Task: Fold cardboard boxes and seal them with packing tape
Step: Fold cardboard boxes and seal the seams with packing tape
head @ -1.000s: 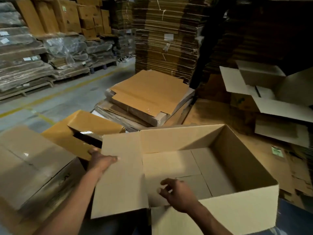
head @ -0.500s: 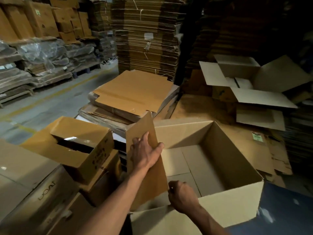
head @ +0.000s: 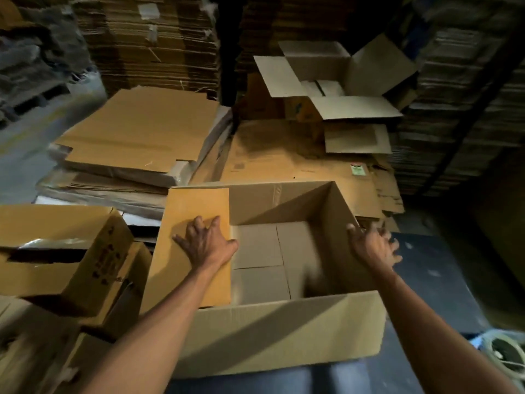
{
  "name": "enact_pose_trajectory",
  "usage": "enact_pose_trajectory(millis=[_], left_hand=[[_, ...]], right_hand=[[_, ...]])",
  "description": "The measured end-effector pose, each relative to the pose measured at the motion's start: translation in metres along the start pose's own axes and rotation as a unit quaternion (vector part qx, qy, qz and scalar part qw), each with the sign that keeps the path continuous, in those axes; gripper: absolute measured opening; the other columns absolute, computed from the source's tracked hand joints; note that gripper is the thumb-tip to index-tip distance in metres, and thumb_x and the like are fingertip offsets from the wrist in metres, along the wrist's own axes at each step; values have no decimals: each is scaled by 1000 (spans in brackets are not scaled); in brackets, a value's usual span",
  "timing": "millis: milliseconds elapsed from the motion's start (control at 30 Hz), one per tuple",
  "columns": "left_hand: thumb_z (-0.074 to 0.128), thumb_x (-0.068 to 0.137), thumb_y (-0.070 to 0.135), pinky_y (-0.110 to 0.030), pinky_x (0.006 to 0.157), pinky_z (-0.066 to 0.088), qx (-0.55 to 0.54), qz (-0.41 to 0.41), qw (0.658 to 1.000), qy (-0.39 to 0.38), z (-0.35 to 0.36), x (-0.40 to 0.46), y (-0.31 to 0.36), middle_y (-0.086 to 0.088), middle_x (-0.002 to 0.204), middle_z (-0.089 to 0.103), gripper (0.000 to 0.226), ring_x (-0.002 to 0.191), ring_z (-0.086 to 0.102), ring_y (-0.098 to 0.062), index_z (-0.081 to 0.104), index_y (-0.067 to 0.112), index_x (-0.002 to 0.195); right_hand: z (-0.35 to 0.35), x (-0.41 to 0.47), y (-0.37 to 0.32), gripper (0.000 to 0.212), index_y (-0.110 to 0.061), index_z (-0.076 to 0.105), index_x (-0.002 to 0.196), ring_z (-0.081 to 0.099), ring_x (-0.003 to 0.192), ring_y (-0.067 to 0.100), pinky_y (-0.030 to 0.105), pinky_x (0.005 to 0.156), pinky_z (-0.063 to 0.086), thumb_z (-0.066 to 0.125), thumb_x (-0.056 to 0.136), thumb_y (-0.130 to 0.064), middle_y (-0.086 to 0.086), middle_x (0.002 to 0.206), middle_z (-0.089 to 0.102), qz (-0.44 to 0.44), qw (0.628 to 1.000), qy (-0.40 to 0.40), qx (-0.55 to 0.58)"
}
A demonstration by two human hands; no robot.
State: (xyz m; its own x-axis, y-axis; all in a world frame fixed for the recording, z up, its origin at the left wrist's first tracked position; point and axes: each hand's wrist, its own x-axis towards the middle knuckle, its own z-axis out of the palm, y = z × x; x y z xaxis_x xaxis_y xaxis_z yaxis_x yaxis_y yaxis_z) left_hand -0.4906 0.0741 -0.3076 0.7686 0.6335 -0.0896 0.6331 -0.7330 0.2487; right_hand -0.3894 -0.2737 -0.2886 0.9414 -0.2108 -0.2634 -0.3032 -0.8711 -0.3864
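Note:
An open cardboard box (head: 278, 328) stands in front of me, its inside bottom flaps visible. Its left flap (head: 193, 211) is folded down over the opening. My left hand (head: 206, 243) presses flat on that flap with fingers spread. My right hand (head: 372, 245), blurred by motion, is at the box's right edge with fingers spread and holds nothing that I can see. No packing tape is clearly in view.
A smaller printed box (head: 65, 251) sits on other boxes at my left. Flat cardboard sheets (head: 136, 135) are piled behind the box. Another opened box (head: 335, 81) stands at the back right. Tall bundles of flat cardboard (head: 153, 38) line the back.
My left hand has pushed the left flap from upright down over the box opening. My right hand left the near wall and swung to the right edge. The view shifted rightward.

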Motion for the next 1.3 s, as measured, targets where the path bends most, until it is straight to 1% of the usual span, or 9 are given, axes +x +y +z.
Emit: enact_pose_trajectory(millis=[233,400,533,767,867,1000,1100,1200,1300], left_hand=[[73,70,50,-72,119,-2,19,-20,1000,0,19,4,4,-14,157,24,85,151,11,-35,43,41,149],[72,72,47,-71,118,-4,3,-22,1000,-9,14,6,6,-14,158,23,84,153,9,-34,40,42,150],[73,73,46,-71,118,-4,-14,-19,1000,-5,11,8,3,-13,156,26,80,152,12,-34,44,42,147],[75,74,50,-65,122,9,-28,3,1000,-3,10,10,-6,-12,155,31,75,150,22,-34,50,39,144],[76,76,52,-58,124,9,-39,14,999,-1,13,9,-18,-14,157,30,75,150,23,-33,51,36,145],[75,81,50,-49,123,22,-58,31,998,-17,15,4,-30,-16,155,37,75,145,33,-35,51,30,149],[75,83,49,-44,119,29,-75,40,996,-26,16,-7,-35,-16,152,39,70,140,38,-37,54,27,147],[75,85,47,-42,119,29,-83,58,994,-27,18,-28,-39,-16,155,38,65,143,36,-36,56,28,145],[75,85,49,-43,119,31,-72,84,994,-22,23,-52,-43,-18,156,38,63,144,36,-35,58,29,142]], right_hand=[[-12,31,37,122,-10,42,151,61,115,42,52,93,53,16,74,-101,24,135,58,189,888,-250,336],[-1,37,62,86,-10,44,148,54,118,51,64,102,44,53,90,-73,26,136,54,286,868,-158,374],[-10,18,32,45,-12,63,124,56,113,35,47,105,49,64,83,-30,19,131,57,176,910,103,362],[-7,-58,-4,64,-18,46,131,29,136,23,27,110,40,72,75,-2,13,139,22,-244,832,380,322],[18,-72,6,51,-16,44,118,27,132,15,12,109,30,72,75,-17,6,130,26,-371,810,348,292],[30,-75,28,64,-21,45,129,48,121,31,33,83,52,79,76,-15,6,135,33,-407,872,183,199],[38,-81,38,52,-28,58,133,47,126,24,45,98,49,66,84,-45,2,143,45,-482,872,86,-4],[58,-97,49,77,-33,44,150,38,144,26,56,121,26,47,88,-77,-1,154,46,-499,848,2,-179],[68,-112,63,118,-33,4,165,-2,158,37,62,124,-5,43,73,-96,13,172,-3,-491,833,-10,-256]])
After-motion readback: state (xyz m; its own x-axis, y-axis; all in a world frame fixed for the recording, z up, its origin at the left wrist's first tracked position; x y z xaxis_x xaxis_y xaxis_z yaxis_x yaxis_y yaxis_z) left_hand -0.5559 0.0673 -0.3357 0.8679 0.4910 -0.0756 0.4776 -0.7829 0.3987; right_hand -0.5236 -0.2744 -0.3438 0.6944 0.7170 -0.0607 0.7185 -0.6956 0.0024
